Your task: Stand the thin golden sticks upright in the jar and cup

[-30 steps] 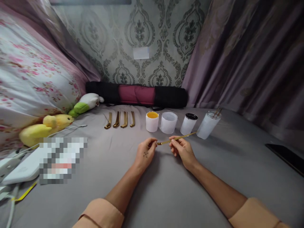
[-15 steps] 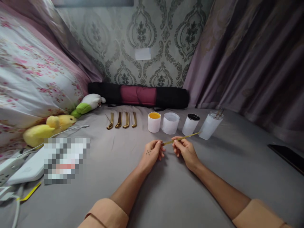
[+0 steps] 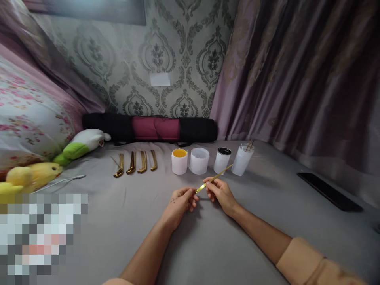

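Observation:
A slender gold stick (image 3: 218,174) runs slantwise between my hands, broader and shinier toward the left and thin at its upper right end. My left hand (image 3: 181,204) pinches its lower left end, whose tip is hidden by the fingers. Further along, the thumb and fingers of my right hand (image 3: 220,194) are closed around the middle. Just beyond the hands stand a white tub with orange contents (image 3: 179,164), a whitish tub (image 3: 199,162), a white cup with a black top (image 3: 222,161) and a tall jar holding thin sticks (image 3: 242,161).
Several small bundles of bent gold strips (image 3: 142,162) lie left of the tubs on the grey sheet (image 3: 118,237). A black phone-like slab (image 3: 329,191) is at right. Plush toys (image 3: 44,175), a white cable (image 3: 63,182) and a blurred-out item are at left. Behind lies a black-and-maroon roll (image 3: 156,128).
The view has swung to the right. The gold stick now tilts more steeply, its thin end up, and both hands keep their pinch on it.

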The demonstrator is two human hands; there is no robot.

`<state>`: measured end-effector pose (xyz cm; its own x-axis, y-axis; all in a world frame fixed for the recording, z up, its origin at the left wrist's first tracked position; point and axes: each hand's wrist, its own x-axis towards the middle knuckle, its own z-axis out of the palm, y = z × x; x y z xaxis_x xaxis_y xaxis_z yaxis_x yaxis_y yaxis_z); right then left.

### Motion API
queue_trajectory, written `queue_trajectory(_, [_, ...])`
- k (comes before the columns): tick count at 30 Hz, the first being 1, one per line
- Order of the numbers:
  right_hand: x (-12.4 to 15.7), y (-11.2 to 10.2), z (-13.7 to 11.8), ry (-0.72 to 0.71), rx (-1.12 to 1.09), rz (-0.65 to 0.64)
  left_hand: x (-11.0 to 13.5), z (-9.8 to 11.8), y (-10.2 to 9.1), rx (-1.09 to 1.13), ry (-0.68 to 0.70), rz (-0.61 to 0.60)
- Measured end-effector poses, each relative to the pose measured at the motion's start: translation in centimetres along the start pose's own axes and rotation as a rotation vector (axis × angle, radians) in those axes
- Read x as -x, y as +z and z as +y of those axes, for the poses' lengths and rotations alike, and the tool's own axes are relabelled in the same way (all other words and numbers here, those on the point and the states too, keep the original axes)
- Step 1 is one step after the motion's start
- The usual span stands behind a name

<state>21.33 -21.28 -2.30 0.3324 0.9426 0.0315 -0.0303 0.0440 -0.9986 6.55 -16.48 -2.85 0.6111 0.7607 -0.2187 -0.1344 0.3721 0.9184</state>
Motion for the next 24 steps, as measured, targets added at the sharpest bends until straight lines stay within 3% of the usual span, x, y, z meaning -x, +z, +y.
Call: queue_trajectory(24, [0.3, -5.3, -3.6, -0.045, -0.143, 0.369, 0.3, 0.2, -0.3, 0.088, -0.006, 0.008])
